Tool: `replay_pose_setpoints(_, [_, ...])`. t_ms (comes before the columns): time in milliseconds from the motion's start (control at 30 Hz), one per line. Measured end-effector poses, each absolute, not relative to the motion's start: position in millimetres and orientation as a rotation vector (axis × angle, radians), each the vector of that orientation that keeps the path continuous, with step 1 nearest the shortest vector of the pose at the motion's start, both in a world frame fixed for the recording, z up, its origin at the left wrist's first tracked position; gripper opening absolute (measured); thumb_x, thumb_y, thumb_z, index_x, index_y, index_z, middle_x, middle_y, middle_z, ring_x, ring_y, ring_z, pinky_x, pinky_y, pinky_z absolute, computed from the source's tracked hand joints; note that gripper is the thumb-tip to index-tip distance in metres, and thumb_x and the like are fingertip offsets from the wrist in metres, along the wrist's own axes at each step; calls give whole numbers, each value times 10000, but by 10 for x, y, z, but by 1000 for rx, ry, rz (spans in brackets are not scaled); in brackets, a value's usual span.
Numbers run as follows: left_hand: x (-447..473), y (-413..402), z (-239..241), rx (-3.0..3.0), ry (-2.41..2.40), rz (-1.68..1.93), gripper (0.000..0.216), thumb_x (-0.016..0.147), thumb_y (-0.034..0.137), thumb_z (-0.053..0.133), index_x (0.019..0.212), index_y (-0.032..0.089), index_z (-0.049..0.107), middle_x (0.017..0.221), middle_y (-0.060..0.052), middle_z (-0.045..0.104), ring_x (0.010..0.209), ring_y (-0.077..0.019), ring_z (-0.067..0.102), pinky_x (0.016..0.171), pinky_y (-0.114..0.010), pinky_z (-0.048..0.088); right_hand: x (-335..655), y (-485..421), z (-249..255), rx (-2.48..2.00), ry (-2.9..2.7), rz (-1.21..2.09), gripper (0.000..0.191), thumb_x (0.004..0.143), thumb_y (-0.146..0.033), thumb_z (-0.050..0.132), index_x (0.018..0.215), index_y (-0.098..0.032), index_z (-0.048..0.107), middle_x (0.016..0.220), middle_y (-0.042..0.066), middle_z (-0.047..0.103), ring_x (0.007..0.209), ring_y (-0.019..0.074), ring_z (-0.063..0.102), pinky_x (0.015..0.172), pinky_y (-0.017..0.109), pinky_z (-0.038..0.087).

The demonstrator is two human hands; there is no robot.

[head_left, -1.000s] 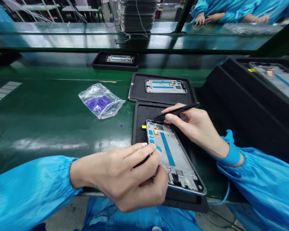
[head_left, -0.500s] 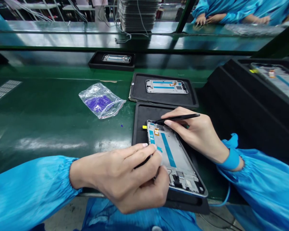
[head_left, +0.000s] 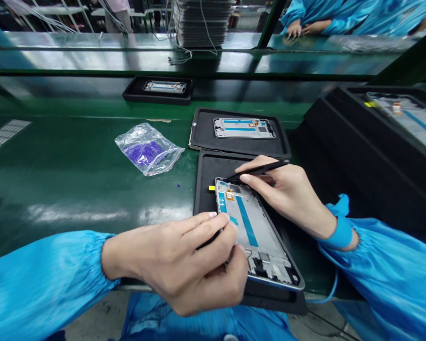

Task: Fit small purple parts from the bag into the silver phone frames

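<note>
My right hand [head_left: 280, 187] pinches black tweezers [head_left: 264, 167], their tip at the far left corner of a silver phone frame [head_left: 266, 222]. The frame bears blue film strips and a small orange flex cable [head_left: 229, 194], and lies slanted over a black tray [head_left: 208, 166]. A yellow tab [head_left: 212, 188] sticks out by its left edge. My left hand [head_left: 184, 260] is closed over the frame's left side, its fingertips beside a short blue strip [head_left: 234, 220]. What those fingers hold, if anything, is hidden.
Behind lies another black tray [head_left: 197, 130] with a phone frame [head_left: 244, 128]. A smaller tray [head_left: 135, 97] stands farther back. A clear bag of purple pieces [head_left: 145, 151] is at left. Black trays [head_left: 362, 156] with a frame rise at right. A co-worker's hands [head_left: 301, 29] appear beyond.
The back end of the tweezers has shifted slightly left and up, with their tip still at the frame's corner. My left hand keeps its place. The view has shifted slightly.
</note>
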State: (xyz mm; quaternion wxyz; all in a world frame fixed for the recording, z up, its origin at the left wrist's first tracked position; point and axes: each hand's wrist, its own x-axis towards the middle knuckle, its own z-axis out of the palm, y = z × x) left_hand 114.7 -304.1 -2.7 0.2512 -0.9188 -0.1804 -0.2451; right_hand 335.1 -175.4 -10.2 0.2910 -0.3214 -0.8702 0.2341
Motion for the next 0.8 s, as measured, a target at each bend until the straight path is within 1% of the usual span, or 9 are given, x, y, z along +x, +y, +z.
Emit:
replay_pose_setpoints(100, [1152, -3039, -23, -2500, -489, -661, 168, 969, 225, 606, 1040, 82, 657, 977, -129, 759, 958, -250, 755, 988, -419, 619, 3351, -1793, -108, -798, -2361, 543, 158, 948, -314, 610, 1030, -252, 730, 999, 51, 757, 867, 232, 718, 791, 391, 579])
replay_pose_setpoints(167, [1154, -3040, -21, -2504, -499, -654, 171, 951, 226, 637, 1033, 77, 658, 979, -131, 762, 961, -260, 756, 980, -419, 623, 3359, -1795, -104, -798, -2353, 529, 160, 948, -313, 611, 1039, -250, 727, 992, 52, 752, 856, 227, 713, 768, 384, 577])
replay_pose_setpoints(300, [1151, -3037, -29, -2494, -504, -669, 163, 948, 226, 640, 1031, 87, 659, 974, -121, 769, 961, -257, 759, 994, -418, 618, 3374, -1751, -84, -873, -2297, 652, 166, 935, -346, 629, 1006, -241, 736, 999, 46, 755, 809, 212, 708, 681, 350, 575])
replay_pose_setpoints(467, [1144, -3025, -34, -2502, -480, -687, 172, 957, 223, 618, 1042, 79, 656, 966, -127, 771, 946, -261, 762, 972, -418, 626, 3361, -1703, -78, -932, -2259, 752, 191, 920, -401, 645, 970, -251, 753, 1003, 37, 772, 905, 243, 723, 757, 366, 586])
replay_pose_setpoints(567, [1148, -3026, -31, -2523, -487, -677, 183, 945, 225, 637, 1039, 69, 656, 972, -136, 772, 958, -274, 760, 974, -424, 625, 3341, -1686, -94, -955, -2206, 816, 187, 907, -398, 659, 949, -243, 755, 983, 32, 774, 883, 239, 726, 748, 357, 585])
replay_pose_setpoints(633, [1150, -3030, -27, -2525, -492, -678, 176, 959, 223, 610, 1035, 71, 657, 971, -135, 773, 956, -270, 761, 977, -423, 624, 3331, -1675, -108, -971, -2169, 873, 181, 898, -394, 669, 941, -239, 753, 965, 29, 774, 860, 236, 726, 730, 352, 584])
replay_pose_setpoints(700, [1149, -3034, -19, -2522, -488, -673, 173, 975, 220, 578, 1035, 78, 658, 967, -127, 773, 948, -259, 761, 977, -419, 624, 3328, -1664, -121, -988, -2147, 901, 185, 888, -401, 680, 936, -238, 752, 955, 27, 772, 854, 237, 726, 742, 359, 583])
replay_pose_setpoints(800, [1144, -3035, -2, -2511, -481, -648, 170, 977, 230, 584, 1033, 90, 662, 962, -114, 771, 942, -249, 760, 979, -416, 625, 3337, -1646, -141, -1009, -2100, 968, 217, 875, -438, 692, 934, -237, 750, 898, 22, 761, 814, 230, 719, 757, 366, 584])
